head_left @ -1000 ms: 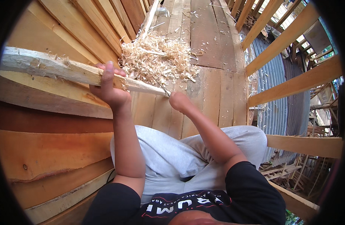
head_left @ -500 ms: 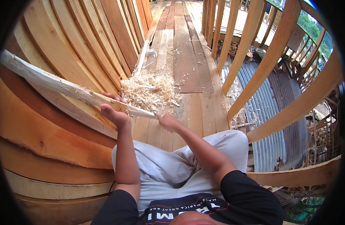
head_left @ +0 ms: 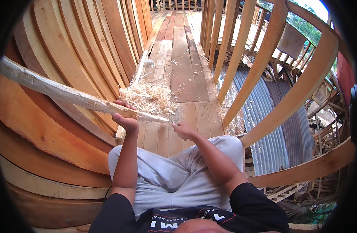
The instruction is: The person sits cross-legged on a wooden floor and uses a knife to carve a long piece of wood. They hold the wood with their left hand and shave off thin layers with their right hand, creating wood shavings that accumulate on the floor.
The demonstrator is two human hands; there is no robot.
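A long, pale, rough-shaved wooden pole [head_left: 62, 87] slants from the far left down to a thinner, whittled end in front of my knees. My left hand [head_left: 126, 119] is closed around it near that end, thumb on the near side and fingers curled over the far side. Just to the right of the pole's tip, my right hand [head_left: 184, 131] grips a knife [head_left: 172, 122]. Its handle is mostly hidden in my fist, and only a little of the thin blade shows. The blade appears apart from the wood. Curled wood shavings [head_left: 149, 98] lie heaped beyond my left hand.
I sit cross-legged on a plank floor [head_left: 190, 85]. Upright boards form a wall [head_left: 50, 143] close on my left. Wooden railing posts [head_left: 260, 66] stand on the right, with a corrugated metal roof [head_left: 260, 116] below them. A white crumpled item [head_left: 149, 63] lies by the wall.
My right hand and the knife have moved right, off the pole's tip. The pole is still in my left hand. The whole view has shifted slightly.
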